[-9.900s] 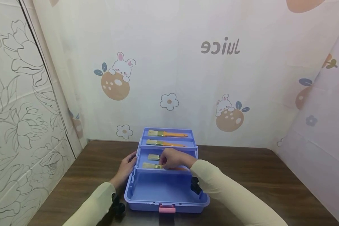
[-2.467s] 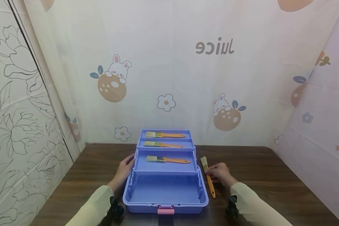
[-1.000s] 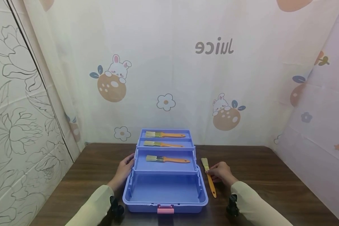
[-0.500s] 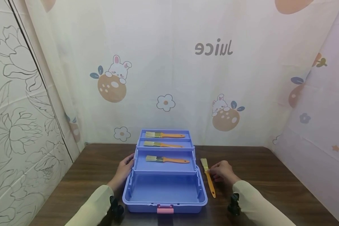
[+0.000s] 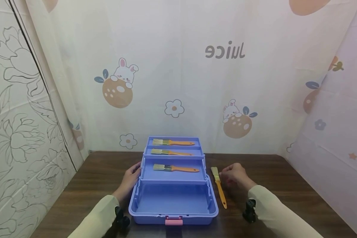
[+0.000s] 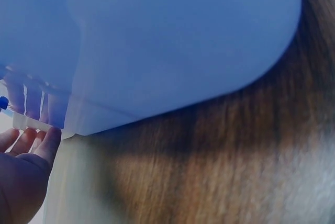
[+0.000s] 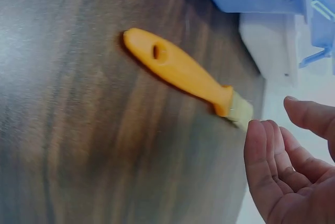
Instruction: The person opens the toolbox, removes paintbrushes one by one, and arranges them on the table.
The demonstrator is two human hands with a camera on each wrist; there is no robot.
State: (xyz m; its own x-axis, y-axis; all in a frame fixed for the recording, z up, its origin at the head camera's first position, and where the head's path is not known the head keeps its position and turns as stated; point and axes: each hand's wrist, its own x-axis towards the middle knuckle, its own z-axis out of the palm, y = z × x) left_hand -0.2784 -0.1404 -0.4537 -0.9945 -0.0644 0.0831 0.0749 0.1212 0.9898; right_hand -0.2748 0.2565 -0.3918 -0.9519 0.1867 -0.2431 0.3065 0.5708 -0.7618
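Observation:
A blue-violet tiered box [image 5: 174, 220] with a pink latch stands with its trays spread. My left hand [image 5: 131, 181] rests against its left side; the left wrist view shows those fingertips at the box wall [image 6: 183, 41]. One paintbrush [image 5: 221, 195] with an orange handle lies on the table right of the box, bristles pointing away from me. Beside its bristle end is my right hand [image 5: 234, 174], holding nothing. In the right wrist view the thumb and fingers of this hand [image 7: 293, 177] are parted, and the brush [image 7: 178, 69] lies apart from the palm.
Three more paintbrushes lie in the trays: a top brush [image 5: 178, 143], a middle brush [image 5: 174, 152] and a lower brush [image 5: 181, 169]. The dark wooden table [image 5: 273, 185] reaches back to a patterned curtain [image 5: 178, 66].
Earlier my right hand reached into the lower tray for a paintbrush, then held it on the table right of the box. Now it has let go and moved slightly away. The left hand stays put.

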